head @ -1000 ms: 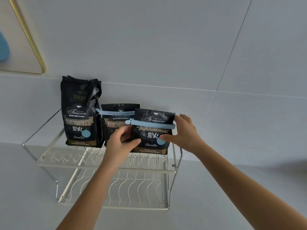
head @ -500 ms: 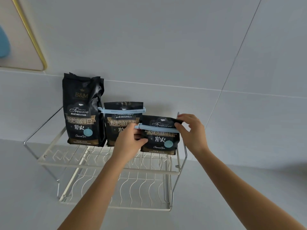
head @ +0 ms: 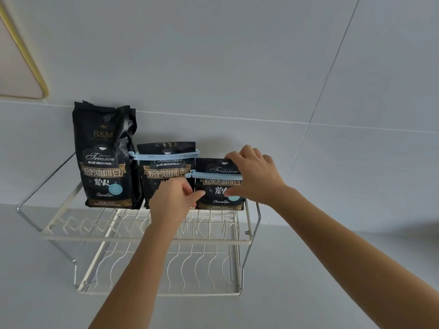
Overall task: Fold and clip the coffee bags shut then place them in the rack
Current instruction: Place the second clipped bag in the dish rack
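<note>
Three black coffee bags stand in a row on the top shelf of the white wire rack (head: 71,230), all printed faces turned toward the camera, backs close to the grey tiled wall (head: 237,67). The tall bag (head: 104,157) on the left is upright with its top unfolded and no clip on it, gold and white lettering down its front, long axis vertical. Next to it, touching at the side, the middle bag (head: 166,172) sits shorter, top folded down and a pale blue clip (head: 164,156) running level across it, left to right. Then the right-hand bag (head: 217,186), the shortest of the three, glossy black with a round blue spot low on its label, standing upright at the right end of the shelf, its own blue clip (head: 213,175) lying horizontal across the fold. The left hand (head: 173,200) is at the bag's left edge, thumb and forefinger pinched together against that lower corner. The right hand (head: 255,174) covers the bag's right side, fingers curled over the folded top, thumb pressed on the front below the clip. The lower shelf (head: 166,269) holds nothing but its wavy wires.
</note>
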A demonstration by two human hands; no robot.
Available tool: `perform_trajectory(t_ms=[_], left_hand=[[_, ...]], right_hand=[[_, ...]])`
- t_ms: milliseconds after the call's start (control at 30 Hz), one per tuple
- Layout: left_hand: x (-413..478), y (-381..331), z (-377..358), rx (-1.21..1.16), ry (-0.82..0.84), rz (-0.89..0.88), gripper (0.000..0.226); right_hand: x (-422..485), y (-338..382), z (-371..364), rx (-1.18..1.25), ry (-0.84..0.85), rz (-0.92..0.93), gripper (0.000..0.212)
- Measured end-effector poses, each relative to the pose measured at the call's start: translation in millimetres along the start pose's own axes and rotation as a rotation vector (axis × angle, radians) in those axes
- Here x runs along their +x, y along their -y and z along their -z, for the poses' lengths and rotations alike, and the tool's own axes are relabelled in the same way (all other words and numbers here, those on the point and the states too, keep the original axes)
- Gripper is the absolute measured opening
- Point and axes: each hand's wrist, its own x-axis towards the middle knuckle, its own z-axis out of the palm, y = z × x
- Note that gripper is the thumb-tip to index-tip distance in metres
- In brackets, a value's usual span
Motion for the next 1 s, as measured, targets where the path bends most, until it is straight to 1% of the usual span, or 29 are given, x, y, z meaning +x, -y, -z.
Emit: perform_trajectory(t_ms=[100,233,267,367,400,467,533,667,733,800,867,933,1000], left_hand=[[-2.6,-1.7,-4.4,0.007,0.023,-0.02,0.027],[-11.4,-5.2,-10.1,0.006,0.028,-0.109,0.025],[-13.3,-5.8,-11.6,0.005,0.075,-0.146,0.023],[-15.5,-6.0,-12.3,-0.03,0.286,-0.228,0.008],[-15.6,-5.6,-11.6,-0.051,0.33,-0.236,0.012],[-15.6,-3.9,-11.5,-0.068,0.378,-0.241,0.019],[-15.4,-3.1,-12.8,-0.05,0.417,-0.25,0.022],[-13.2,-3.1,-14.7,-0.043,0.504,-0.227,0.023],[-11.8,-3.6,-14.4,-0.064,0.522,-0.214,0.023],[-12.8,-3.7,-12.9,-0.089,0.52,-0.204,0.022],[-14.3,-0.7,-10.7,-0.105,0.473,-0.186,0.019],[-12.4,3.4,-6.8,-0.119,0.406,-0.132,0.013],[-6.2,6.6,-0.8,-0.149,0.389,-0.031,0.011]], right_hand=[[11.1,7.5,-0.4,-0.079,0.028,0.039,0.072],[16.6,10.1,-1.0,-0.083,0.012,0.054,0.061],[15.9,9.9,-3.1,-0.076,-0.009,0.056,0.059],[12.7,10.0,-9.3,-0.062,-0.069,0.046,0.055],[12.4,10.1,-10.6,-0.056,-0.082,0.038,0.054],[13.0,10.0,-11.5,-0.037,-0.095,0.014,0.054],[14.4,9.2,-11.9,-0.039,-0.092,0.002,0.056],[19.7,8.6,-10.1,-0.027,-0.026,-0.024,0.064],[21.8,8.9,-8.7,0.005,0.003,-0.035,0.067],[19.9,8.7,-9.1,0.022,-0.007,-0.033,0.07],[15.4,7.7,-11.0,0.036,-0.038,-0.036,0.074],[11.6,6.2,-12.6,0.068,-0.066,-0.053,0.078],[10.7,5.5,-13.2,0.08,-0.077,-0.072,0.081]])
